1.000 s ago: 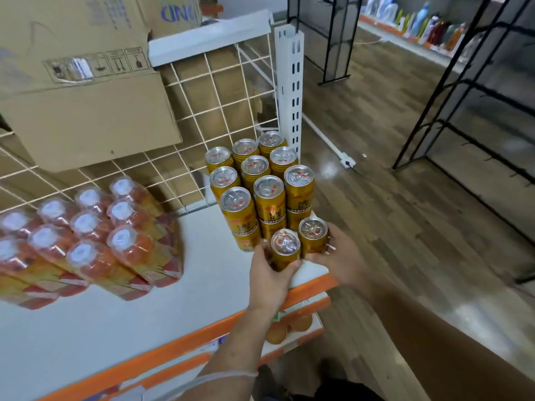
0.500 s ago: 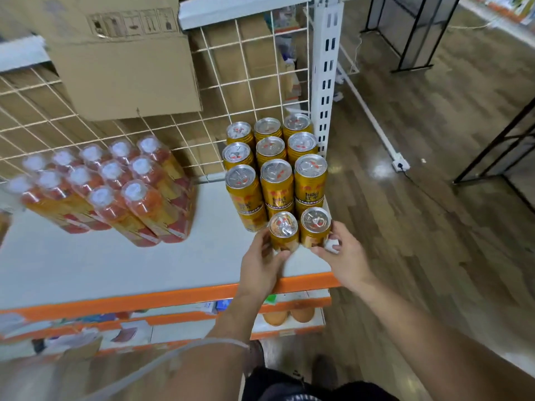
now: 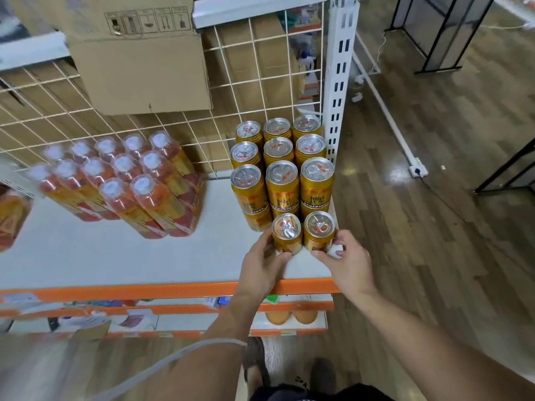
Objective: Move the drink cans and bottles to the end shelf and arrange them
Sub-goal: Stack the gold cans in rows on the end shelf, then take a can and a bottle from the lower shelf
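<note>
Head view, looking down at the right end of a white shelf (image 3: 115, 261) with an orange front edge (image 3: 144, 290).

Both forearms rise from the bottom of the frame and converge at lower centre. The left hand (image 3: 262, 263) reaches up and to the right. Its fingers curl round the left side of the left front can (image 3: 286, 237), and its thumb lies against the near base of that can. The right hand (image 3: 346, 261) comes in from the right with the wrist angled inward. Its thumb presses the near base of the right front can (image 3: 318, 234), and its fingers wrap the can's right side. Each hand thus grips one gold can.

The two cans stand upright on the shelf, touching each other, near the front right corner. Just behind them, at centre, stands a block of gold cans (image 3: 280, 169), three wide and three deep. Its front row is visibly stacked two high, and its right side lies beside the white slotted post (image 3: 338, 82).

At centre left, a shrink-wrapped pack of orange bottles (image 3: 130, 183) with white caps stands on the same shelf, well apart from the cans. A white wire grid (image 3: 260, 68) backs the shelf, and a cardboard box (image 3: 139, 68) hangs over it at upper left. Wooden floor (image 3: 434, 198) fills the right of the frame.
</note>
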Demonstrator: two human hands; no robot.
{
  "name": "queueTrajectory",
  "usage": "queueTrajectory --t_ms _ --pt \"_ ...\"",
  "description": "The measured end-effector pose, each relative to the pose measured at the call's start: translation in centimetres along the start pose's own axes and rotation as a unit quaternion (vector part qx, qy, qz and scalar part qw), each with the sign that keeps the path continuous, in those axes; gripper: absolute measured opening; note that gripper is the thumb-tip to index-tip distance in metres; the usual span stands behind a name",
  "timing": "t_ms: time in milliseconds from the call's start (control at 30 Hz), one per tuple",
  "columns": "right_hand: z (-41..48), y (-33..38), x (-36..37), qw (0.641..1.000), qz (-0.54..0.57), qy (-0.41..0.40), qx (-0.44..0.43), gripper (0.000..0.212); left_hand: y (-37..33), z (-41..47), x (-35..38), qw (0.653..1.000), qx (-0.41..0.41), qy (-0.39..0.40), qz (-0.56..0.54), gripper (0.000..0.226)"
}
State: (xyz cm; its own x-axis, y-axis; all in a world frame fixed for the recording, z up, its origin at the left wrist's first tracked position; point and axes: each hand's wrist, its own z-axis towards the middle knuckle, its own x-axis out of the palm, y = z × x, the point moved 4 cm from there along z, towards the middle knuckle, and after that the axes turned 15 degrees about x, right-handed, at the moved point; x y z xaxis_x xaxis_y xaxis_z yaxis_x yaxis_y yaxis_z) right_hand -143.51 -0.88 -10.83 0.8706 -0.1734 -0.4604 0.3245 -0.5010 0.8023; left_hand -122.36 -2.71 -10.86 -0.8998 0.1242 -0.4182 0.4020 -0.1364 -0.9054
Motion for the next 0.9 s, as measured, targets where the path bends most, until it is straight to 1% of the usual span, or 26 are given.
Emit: queueTrajectory --t_ms 167,333,400,633,833,900 --pt "-0.4 0.9 -0.4 1.0 -0.017 -0.007 -0.001 0.038 0.1 0.0 0.2 1.0 0.007 0.006 0.007 0.063" --pt "-0.4 1.2 -0.7 1.0 -0.016 0.002 -0.006 0.034 -0.1 0.2 0.2 1.0 -0.002 0.001 0.007 0.072" --pt "-0.5 1.1 -0.7 1.0 -0.019 0.001 -0.009 0.034 0.1 0.3 0.2 1.0 -0.002 -0.005 0.001 0.07" --pt "-0.5 0.8 -0.5 0.999 -0.053 0.0 -0.012 0.044 -0.2 0.2 0.1 1.0 -0.001 -0.014 0.005 0.066" --pt "-0.7 1.0 -0.4 0.998 -0.061 0.01 -0.011 0.038 -0.5 0.2 0.0 1.0 -0.011 -0.006 0.013 0.066" --pt "-0.7 1.0 -0.5 0.998 -0.069 0.009 -0.005 0.04 -0.4 0.2 0.0 1.0 -0.014 -0.005 0.017 0.067"
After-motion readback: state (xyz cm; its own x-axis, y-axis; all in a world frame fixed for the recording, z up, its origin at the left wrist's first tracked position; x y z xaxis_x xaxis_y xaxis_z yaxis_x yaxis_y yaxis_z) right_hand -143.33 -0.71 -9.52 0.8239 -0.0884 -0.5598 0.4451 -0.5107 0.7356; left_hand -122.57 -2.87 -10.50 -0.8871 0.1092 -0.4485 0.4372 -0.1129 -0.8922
